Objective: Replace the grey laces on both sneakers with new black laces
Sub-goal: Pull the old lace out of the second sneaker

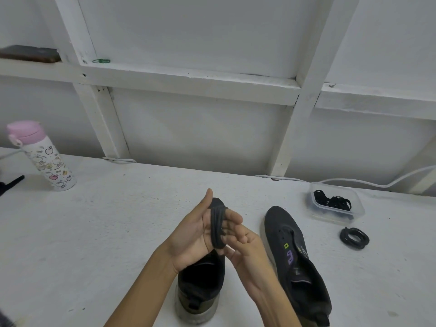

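The right hand (247, 251) has its grip clamped on the dark grey lace bundle (217, 230), fingertips pinching its lower turns. The left hand (197, 232) is held palm-up with fingers straight, the turns wrapped across them. The bundle's long axis runs near-to-far, so freeing it likely means sliding it rightward off the fingertips. Directly below sits the left dark fabric sneaker (200, 286); the right dark fabric sneaker (295, 256), eyelets bare, lies just right. Far right on the white worktop (118, 220), a clear plastic tub (330, 219) holds the new black laces (335, 201), a coiled dark lace (354, 238) near it. The right hand is nearer.
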